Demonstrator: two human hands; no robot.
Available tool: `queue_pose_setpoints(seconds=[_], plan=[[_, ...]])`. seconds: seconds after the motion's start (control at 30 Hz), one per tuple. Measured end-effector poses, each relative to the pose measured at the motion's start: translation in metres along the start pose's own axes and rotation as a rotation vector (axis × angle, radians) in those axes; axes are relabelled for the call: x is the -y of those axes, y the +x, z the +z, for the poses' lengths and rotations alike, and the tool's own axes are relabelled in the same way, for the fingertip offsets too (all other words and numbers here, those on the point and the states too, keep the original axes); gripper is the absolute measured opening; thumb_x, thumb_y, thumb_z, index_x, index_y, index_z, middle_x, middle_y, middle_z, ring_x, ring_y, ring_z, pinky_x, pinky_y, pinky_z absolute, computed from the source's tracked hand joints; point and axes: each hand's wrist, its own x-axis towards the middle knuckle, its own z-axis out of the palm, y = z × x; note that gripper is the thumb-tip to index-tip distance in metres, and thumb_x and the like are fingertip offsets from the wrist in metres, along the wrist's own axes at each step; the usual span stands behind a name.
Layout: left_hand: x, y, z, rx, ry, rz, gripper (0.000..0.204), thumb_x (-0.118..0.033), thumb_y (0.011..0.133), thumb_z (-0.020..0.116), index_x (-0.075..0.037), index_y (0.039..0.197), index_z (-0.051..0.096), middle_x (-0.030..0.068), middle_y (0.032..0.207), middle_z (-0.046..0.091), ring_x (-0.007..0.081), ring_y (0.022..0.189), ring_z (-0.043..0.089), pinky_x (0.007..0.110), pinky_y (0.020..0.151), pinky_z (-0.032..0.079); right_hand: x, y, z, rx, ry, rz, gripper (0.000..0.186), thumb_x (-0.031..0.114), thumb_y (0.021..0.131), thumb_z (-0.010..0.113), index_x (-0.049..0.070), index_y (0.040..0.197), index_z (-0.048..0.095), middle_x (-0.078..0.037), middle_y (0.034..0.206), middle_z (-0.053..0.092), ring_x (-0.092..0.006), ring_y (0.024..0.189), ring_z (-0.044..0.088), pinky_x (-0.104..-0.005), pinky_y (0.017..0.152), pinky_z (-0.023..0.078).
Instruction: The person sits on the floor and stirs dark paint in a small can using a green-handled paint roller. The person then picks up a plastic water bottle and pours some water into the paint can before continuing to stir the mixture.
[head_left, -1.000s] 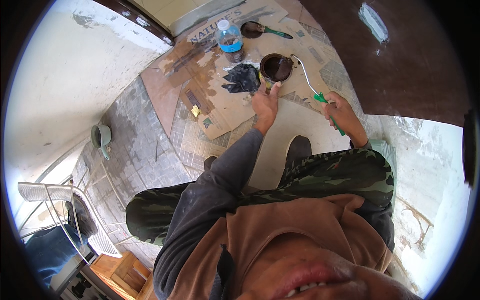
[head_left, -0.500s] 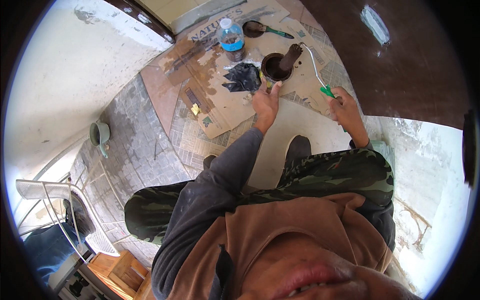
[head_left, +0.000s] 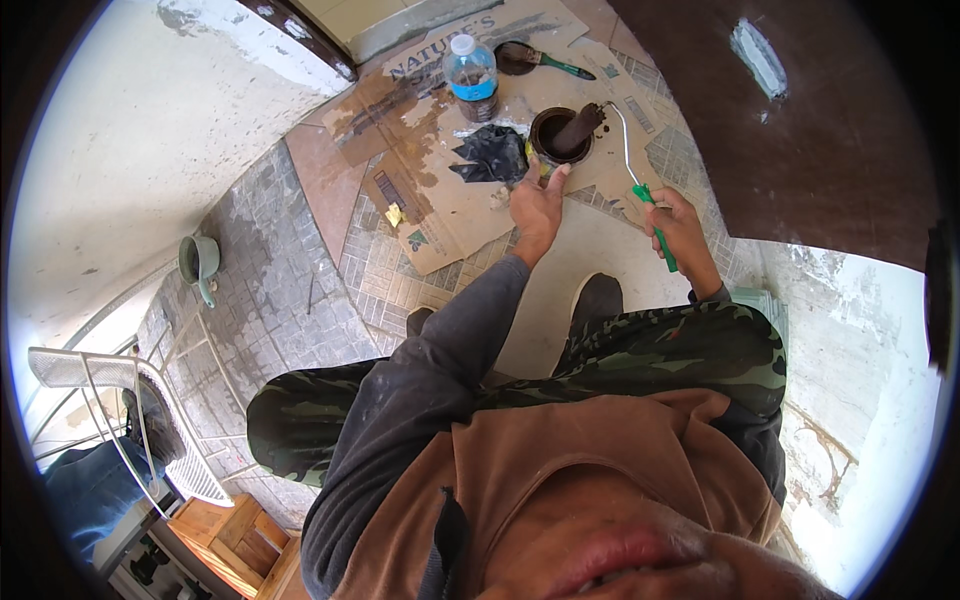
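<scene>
My left hand (head_left: 538,212) steadies a small round paint can (head_left: 534,136) from its near side, thumb and fingers against the wall. Dark brown paint coats the inside of the can. In my right hand (head_left: 682,232) is the green handle of a small paint roller (head_left: 578,131). Its brown-coated sleeve lies slanted in the can's mouth, the outer end resting over the right rim. A bent wire frame joins sleeve and handle. Crumpled black plastic (head_left: 490,154) sits left of the can. Beyond it stands a clear bottle (head_left: 471,80) with a blue label and dark liquid at the bottom.
Stained cardboard (head_left: 440,240) covers the tiled floor under these things. A green-handled paintbrush (head_left: 560,66) lies by a dark round lid at the back. A dark brown panel (head_left: 820,150) rises at right. At left are a grey-green dipper (head_left: 200,261) and a metal chair (head_left: 190,440).
The roller sleeve has tipped from steep to flatter and sits lower in the can. My right hand has moved slightly left and down, and the handle has swung more upright in view.
</scene>
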Motion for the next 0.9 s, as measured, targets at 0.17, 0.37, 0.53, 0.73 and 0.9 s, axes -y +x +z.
queue_pose_setpoints(seconds=[0.17, 0.37, 0.53, 0.73, 0.9], plan=[[-0.004, 0.0, -0.002, -0.004, 0.002, -0.004, 0.077, -0.05, 0.091, 0.082, 0.005, 0.141, 0.064, 0.021, 0.073, 0.068, 0.0207, 0.063, 0.063, 0.039, 0.064, 0.051, -0.001, -0.009, -0.009, -0.072, -0.028, -0.06, 0.018, 0.02, 0.103, 0.065, 0.009, 0.117, 0.067, -0.001, 0.071, 0.061, -0.0088, 0.052, 0.053, -0.0272, 0.044, 0.039], [-0.008, -0.001, -0.005, 0.032, -0.011, -0.043, 0.076, -0.053, 0.091, 0.081, 0.001, 0.142, 0.065, 0.0194, 0.078, 0.072, 0.0305, 0.073, 0.07, 0.044, 0.069, 0.054, 0.016, -0.019, -0.019, -0.132, -0.036, -0.119, 0.018, 0.019, 0.104, 0.064, 0.01, 0.119, 0.067, 0.001, 0.07, 0.06, -0.007, 0.051, 0.052, -0.0259, 0.044, 0.038], [-0.003, -0.001, -0.001, -0.01, 0.012, 0.01, 0.077, -0.048, 0.092, 0.082, 0.008, 0.142, 0.062, 0.0214, 0.075, 0.068, 0.0184, 0.063, 0.06, 0.038, 0.063, 0.05, 0.003, -0.012, -0.005, -0.012, 0.008, -0.104, 0.019, 0.021, 0.103, 0.066, 0.011, 0.119, 0.068, 0.001, 0.073, 0.061, -0.0061, 0.053, 0.052, -0.0255, 0.045, 0.039], [0.002, 0.001, 0.001, -0.019, -0.012, 0.007, 0.077, -0.048, 0.091, 0.083, 0.007, 0.14, 0.064, 0.0215, 0.074, 0.068, 0.0287, 0.07, 0.069, 0.039, 0.07, 0.054, -0.039, 0.016, 0.001, 0.016, -0.195, -0.255, 0.024, 0.023, 0.1, 0.071, 0.009, 0.119, 0.067, -0.004, 0.077, 0.064, -0.0106, 0.065, 0.058, -0.0301, 0.059, 0.049], [-0.005, -0.001, -0.018, -0.061, 0.226, 0.267, 0.108, -0.051, 0.077, 0.092, 0.007, 0.155, 0.046, 0.0292, 0.131, 0.061, 0.0413, 0.117, 0.064, 0.046, 0.095, 0.053, -0.071, 0.04, 0.0, -0.027, -0.319, -0.33, 0.028, 0.022, 0.099, 0.072, 0.007, 0.12, 0.066, -0.01, 0.085, 0.068, -0.0231, 0.079, 0.068, -0.0392, 0.078, 0.053]])
